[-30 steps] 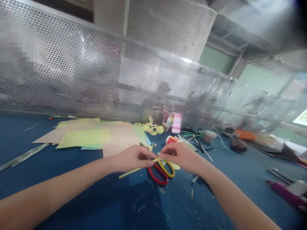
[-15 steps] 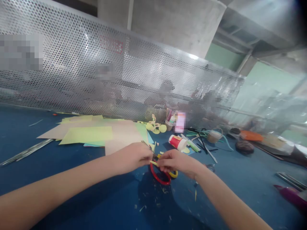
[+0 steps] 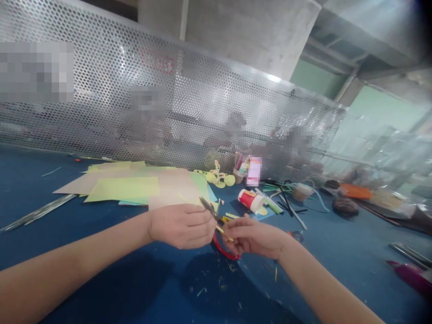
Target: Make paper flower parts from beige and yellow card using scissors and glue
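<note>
A thin yellow strip (image 3: 220, 229) runs between my two hands at the centre. My left hand (image 3: 185, 225) has its fingers pressed together on the strip's upper end. Fingers of my right hand (image 3: 251, 235) are curled around its lower end, where a small yellow tip shows. Scissors with red and yellow handles (image 3: 227, 253) lie on the blue table just behind and below the hands, blades pointing up and left; the hands partly hide them. Small paper scraps (image 3: 201, 291) are scattered in front.
Coloured paper sheets (image 3: 123, 189) lie at the left. A red and white cup (image 3: 250, 200) lies on its side beyond my right hand. Behind it are a yellow paper figure (image 3: 220, 179) and a phone (image 3: 254, 171). Pipe cleaners and a purple object (image 3: 410, 275) are at the right.
My left hand has turned and shifted slightly right and down, uncovering the scissor blades. My right hand's fingers have loosened a little, and more of the strip shows.
</note>
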Demonstrator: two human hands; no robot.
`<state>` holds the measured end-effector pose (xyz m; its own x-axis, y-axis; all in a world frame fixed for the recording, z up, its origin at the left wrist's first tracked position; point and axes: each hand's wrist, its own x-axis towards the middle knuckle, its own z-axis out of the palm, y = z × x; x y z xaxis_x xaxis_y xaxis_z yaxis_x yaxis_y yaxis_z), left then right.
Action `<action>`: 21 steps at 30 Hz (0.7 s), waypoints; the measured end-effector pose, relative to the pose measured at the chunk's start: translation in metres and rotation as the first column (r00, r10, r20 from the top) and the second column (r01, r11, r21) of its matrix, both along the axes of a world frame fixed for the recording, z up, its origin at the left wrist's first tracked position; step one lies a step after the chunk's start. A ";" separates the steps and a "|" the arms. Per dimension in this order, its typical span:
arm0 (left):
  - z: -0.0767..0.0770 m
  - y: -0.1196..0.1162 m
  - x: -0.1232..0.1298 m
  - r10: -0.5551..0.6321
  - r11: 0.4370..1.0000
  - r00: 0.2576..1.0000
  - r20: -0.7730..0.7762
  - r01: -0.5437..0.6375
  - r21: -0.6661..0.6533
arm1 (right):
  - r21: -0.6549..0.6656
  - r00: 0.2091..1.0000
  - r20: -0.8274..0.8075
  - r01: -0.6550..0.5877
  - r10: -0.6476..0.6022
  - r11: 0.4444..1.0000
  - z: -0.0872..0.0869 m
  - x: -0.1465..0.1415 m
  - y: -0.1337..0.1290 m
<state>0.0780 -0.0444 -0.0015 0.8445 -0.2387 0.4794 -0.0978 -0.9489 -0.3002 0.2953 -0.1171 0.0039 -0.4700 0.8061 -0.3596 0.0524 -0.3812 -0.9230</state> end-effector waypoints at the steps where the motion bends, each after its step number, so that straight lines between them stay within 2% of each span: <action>1: 0.001 0.001 0.000 -0.018 0.993 0.998 0.061 0.011 0.114 | -0.003 1.000 -0.008 -0.017 0.017 1.000 0.000 0.000 0.000; 3: 0.002 0.004 0.000 -0.022 0.955 0.986 0.165 -0.028 0.296 | 0.019 1.000 0.024 -0.012 0.012 1.000 0.000 0.000 0.000; 5: 0.003 0.008 0.000 0.055 0.933 0.979 0.198 -0.121 0.339 | 0.106 0.993 0.107 0.031 -0.042 0.994 0.000 0.002 0.001; 9: 0.000 0.021 0.001 0.250 0.948 0.965 0.073 -0.260 0.186 | 0.327 0.947 0.297 0.017 -0.120 0.945 0.001 0.004 0.004; 13: -0.003 0.027 0.004 0.304 0.953 0.952 -0.034 -0.303 0.022 | 0.440 0.871 0.463 -0.068 -0.162 0.895 -0.002 0.003 0.006; 15: -0.002 0.027 0.005 0.317 0.936 0.944 -0.096 -0.328 -0.130 | 0.522 0.794 0.568 -0.143 -0.218 0.841 -0.004 0.003 0.006; 17: 0.002 0.024 0.006 0.316 0.865 0.933 -0.174 -0.358 -0.351 | 0.590 0.710 0.642 -0.217 -0.290 0.777 -0.006 0.004 0.005; 18: 0.003 0.023 0.006 0.309 0.800 0.927 -0.211 -0.373 -0.469 | 0.610 0.674 0.666 -0.246 -0.319 0.753 -0.007 0.005 0.004; 21: 0.006 0.022 0.004 0.265 0.533 0.904 -0.336 -0.428 -0.730 | 0.633 0.597 0.709 -0.301 -0.377 0.714 -0.008 0.004 0.002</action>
